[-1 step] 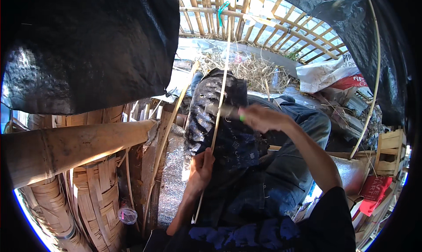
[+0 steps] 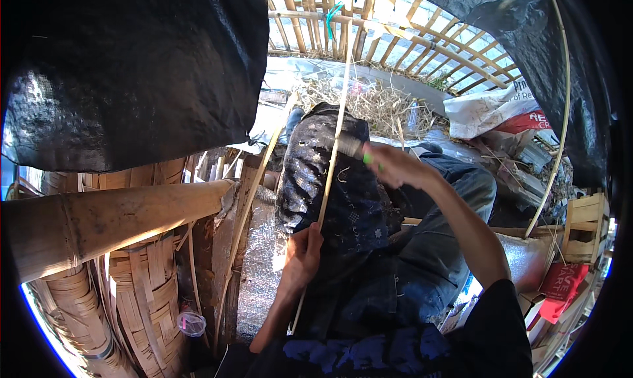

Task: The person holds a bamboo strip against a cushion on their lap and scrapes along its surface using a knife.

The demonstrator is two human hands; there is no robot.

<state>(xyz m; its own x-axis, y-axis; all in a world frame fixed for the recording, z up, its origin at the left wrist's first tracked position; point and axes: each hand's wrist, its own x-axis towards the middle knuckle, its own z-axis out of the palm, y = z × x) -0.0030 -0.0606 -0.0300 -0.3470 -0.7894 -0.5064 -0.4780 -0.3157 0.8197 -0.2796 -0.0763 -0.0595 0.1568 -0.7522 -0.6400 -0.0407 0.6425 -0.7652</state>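
Note:
A long, thin bamboo strip [image 2: 328, 187] runs upright across my lap toward the bamboo fence. My left hand [image 2: 302, 259] is closed around its lower part, thumb on top. In my right hand [image 2: 401, 168] I grip a knife [image 2: 351, 146] with a bit of green at its handle; motion smears the blade, which lies by the strip's middle. Whether the blade touches the strip, I cannot tell. Under both lies a dark patterned cloth [image 2: 359, 210] draped over my leg, dusted with pale scraps. A thin curl of shaving [image 2: 342, 174] rests on it.
Left of me are a thick bamboo pole [image 2: 125, 216], another strip [image 2: 254, 187] and woven bamboo [image 2: 142, 305]. Black plastic sheeting [image 2: 132, 75] hangs above. Beyond my feet lie a shavings pile [image 2: 369, 91] and a slatted bamboo fence [image 2: 402, 35]. A red bag [image 2: 564, 286] sits right.
My right hand and the knife have shifted slightly right and up. The bamboo strip's far end leans a little more to the right; my left hand stays almost in place.

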